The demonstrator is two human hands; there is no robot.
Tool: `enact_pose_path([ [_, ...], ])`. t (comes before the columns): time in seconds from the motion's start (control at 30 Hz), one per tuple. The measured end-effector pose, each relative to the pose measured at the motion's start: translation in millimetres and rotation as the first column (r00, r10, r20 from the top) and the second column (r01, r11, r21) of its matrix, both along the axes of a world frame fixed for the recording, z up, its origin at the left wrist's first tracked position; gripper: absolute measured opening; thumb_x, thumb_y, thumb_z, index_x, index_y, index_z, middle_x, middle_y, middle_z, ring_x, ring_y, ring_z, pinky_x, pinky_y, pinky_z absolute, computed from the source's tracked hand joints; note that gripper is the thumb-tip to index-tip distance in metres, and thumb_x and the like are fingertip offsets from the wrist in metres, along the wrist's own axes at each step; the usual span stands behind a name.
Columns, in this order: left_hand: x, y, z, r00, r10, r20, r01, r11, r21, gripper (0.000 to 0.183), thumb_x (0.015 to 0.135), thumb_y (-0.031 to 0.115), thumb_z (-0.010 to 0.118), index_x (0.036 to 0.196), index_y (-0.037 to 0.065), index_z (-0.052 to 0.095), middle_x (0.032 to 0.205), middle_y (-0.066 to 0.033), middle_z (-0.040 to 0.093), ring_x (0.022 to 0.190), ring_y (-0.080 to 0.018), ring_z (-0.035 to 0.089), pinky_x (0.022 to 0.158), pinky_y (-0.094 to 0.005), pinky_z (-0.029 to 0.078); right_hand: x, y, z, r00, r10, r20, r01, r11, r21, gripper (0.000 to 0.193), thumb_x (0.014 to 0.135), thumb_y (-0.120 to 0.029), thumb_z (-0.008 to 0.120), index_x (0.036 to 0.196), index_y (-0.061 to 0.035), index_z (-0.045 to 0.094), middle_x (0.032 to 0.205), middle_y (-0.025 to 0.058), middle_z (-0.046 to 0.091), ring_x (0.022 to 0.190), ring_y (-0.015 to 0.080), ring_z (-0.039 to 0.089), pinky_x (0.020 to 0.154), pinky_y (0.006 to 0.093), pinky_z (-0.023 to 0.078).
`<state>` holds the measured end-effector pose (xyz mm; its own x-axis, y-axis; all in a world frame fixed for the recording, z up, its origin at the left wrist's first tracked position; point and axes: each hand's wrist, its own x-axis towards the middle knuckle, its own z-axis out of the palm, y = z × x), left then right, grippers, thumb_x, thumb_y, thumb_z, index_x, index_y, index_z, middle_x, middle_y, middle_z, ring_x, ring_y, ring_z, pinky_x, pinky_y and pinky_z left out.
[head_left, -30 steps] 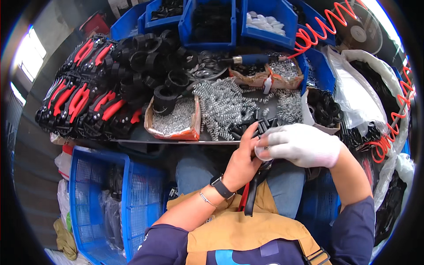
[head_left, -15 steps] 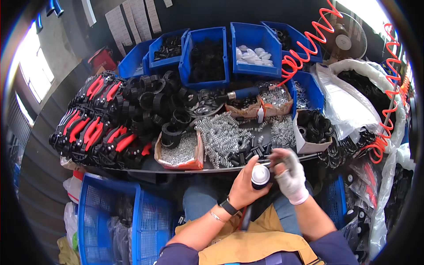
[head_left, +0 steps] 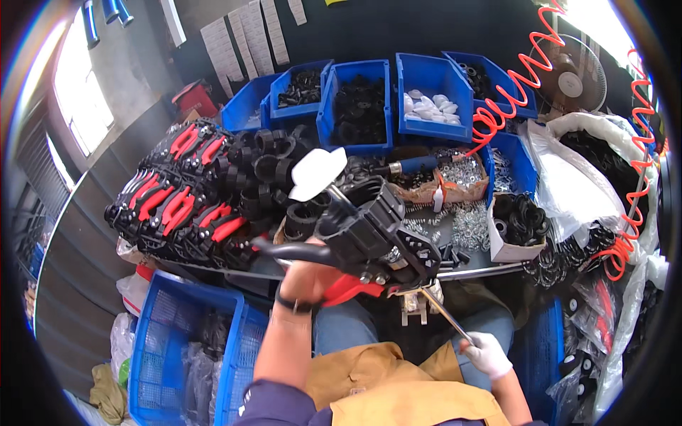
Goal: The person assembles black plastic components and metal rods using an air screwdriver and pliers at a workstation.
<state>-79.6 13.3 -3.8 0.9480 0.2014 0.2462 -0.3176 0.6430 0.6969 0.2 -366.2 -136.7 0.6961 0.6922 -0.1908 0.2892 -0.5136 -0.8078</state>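
Note:
A black caulking gun body (head_left: 369, 227) with a red trigger (head_left: 348, 287) is raised over the front edge of the bench. My left hand (head_left: 309, 280) is wrapped round its handle, with the fingers partly hidden. A metal rod (head_left: 447, 314) runs through the body. A white plunger plate (head_left: 317, 174) sits on its upper end, above the black collar. Down by my right thigh, my right hand (head_left: 489, 355), in a white glove, is closed on the lower end of the rod.
Red-handled gun bodies (head_left: 177, 206) and black rings (head_left: 273, 167) pile up at left. Blue bins (head_left: 355, 142) of small parts line the back. Springs (head_left: 471, 224) lie beyond the gun; a box of black rings (head_left: 518, 252) stands right. Red coiled hoses (head_left: 497, 128) hang down. Blue baskets (head_left: 185, 355) flank my legs.
The dark cylinder with a white top is out of my left hand, which now holds the gun body further left. My right hand has dropped and grips the rod. The view has shifted left.

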Motion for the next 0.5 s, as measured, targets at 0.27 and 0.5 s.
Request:
enact_pose_path([
  [0.27, 9.4, -29.9, -6.2, 0.426, 0.734, 0.528, -0.458, -0.328, 0.826, 0.076, 0.082, 0.045, 0.073, 0.123, -0.013, 0.045, 0.107, -0.0281, 0.058, 0.097, -0.0439, 0.058, 0.081, -0.0433, 0.049, -6.5, 14.1, 68.7, 0.951, -0.257, -0.172, 0.294, 0.922, 0.250, 0.035, 0.083, -0.034, 0.075, 0.084, -0.0013, 0.064, 0.056, 0.0041, 0.055, 0.050, 0.0130, 0.055, 0.048, 0.0290, 0.041],
  [0.5, 24.2, -94.6, -35.0, 0.599, 0.598, 0.533, -0.543, -0.186, 0.819, 0.048, 0.079, 0.026, 0.074, 0.108, -0.006, 0.051, 0.087, -0.0255, 0.059, 0.073, -0.0452, 0.059, 0.064, -0.0470, 0.049, -7.7, 38.2, 105.8, 0.861, -0.049, -0.507, 0.323, 0.822, 0.469, 0.072, 0.081, -0.069, 0.061, 0.080, 0.0031, 0.064, 0.054, -0.0030, 0.047, 0.043, 0.0029, 0.038, 0.040, 0.0211, 0.025],
])
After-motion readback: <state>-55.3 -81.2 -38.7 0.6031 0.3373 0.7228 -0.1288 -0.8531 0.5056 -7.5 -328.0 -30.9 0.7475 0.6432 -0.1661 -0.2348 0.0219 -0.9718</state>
